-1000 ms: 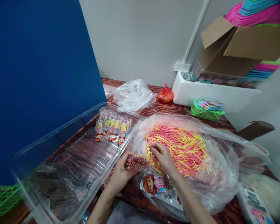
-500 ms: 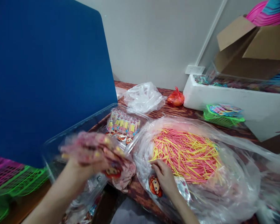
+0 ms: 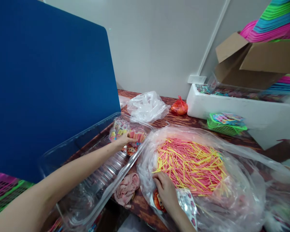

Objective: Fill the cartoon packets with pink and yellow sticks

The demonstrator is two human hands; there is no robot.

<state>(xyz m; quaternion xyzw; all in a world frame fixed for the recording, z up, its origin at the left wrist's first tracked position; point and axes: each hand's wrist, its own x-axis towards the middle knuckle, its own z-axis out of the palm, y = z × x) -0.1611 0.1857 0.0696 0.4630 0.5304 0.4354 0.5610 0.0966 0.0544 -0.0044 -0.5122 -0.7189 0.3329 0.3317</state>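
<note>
I've got left hand gripping stick packet, far end of clear tray; right hand fingers curled, grip unclear, near-left of loose pink-and-yellow sticks.

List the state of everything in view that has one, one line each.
Left hand, at the packets in the clear tray; grip unclear
Right hand, fingers bent beside the loose sticks; grip unclear
Clear tray, open, packets toward its far end
Large plastic bag, open, loose sticks exposed
Pink cloth-like item, crumpled
Red bag, gathered at top
Whitish plastic bag, crumpled
Cardboard box, flaps open
Foam box, open-topped
Green basket, bearing printed cards
</note>
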